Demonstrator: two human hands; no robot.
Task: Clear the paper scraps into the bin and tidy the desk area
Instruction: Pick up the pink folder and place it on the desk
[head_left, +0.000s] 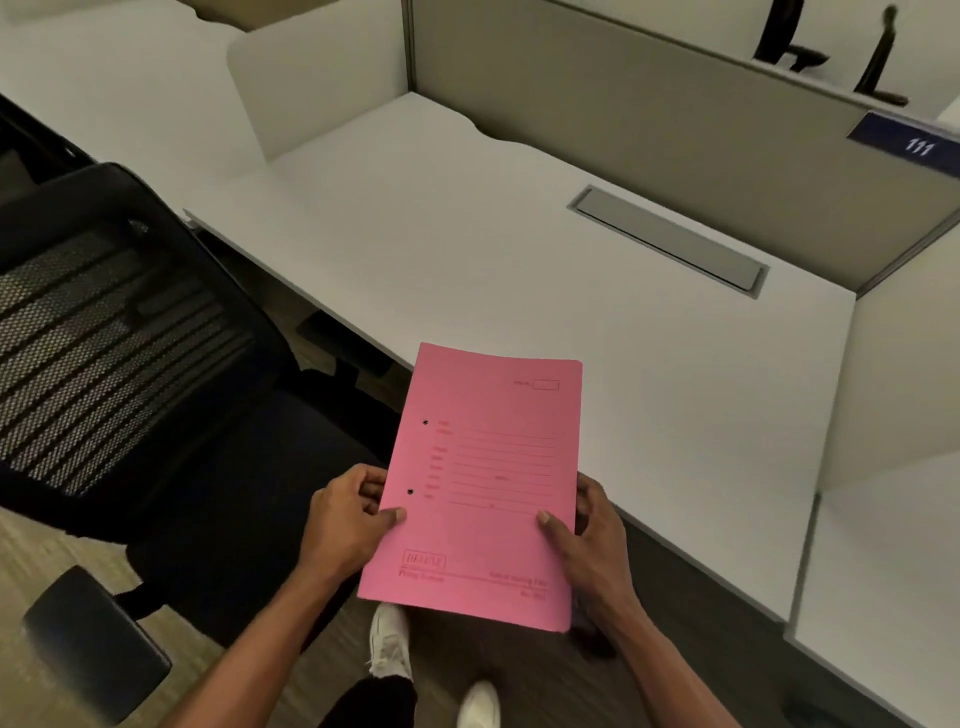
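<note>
A pink file folder (483, 483) with printed lines and two punch holes is held flat in both hands, its far end over the front edge of the white desk (467, 234). My left hand (348, 519) grips the folder's left edge, thumb on top. My right hand (587, 540) grips the right edge, thumb on top as well. No paper scraps and no bin are in view.
A black mesh office chair (119, 353) stands to the left of the desk, armrest (88, 639) near the bottom left. Grey partition panels (649, 119) wall the desk's back and sides. A grey cable hatch (670, 241) is set into the desktop. My white shoes (389, 644) stand on the floor below.
</note>
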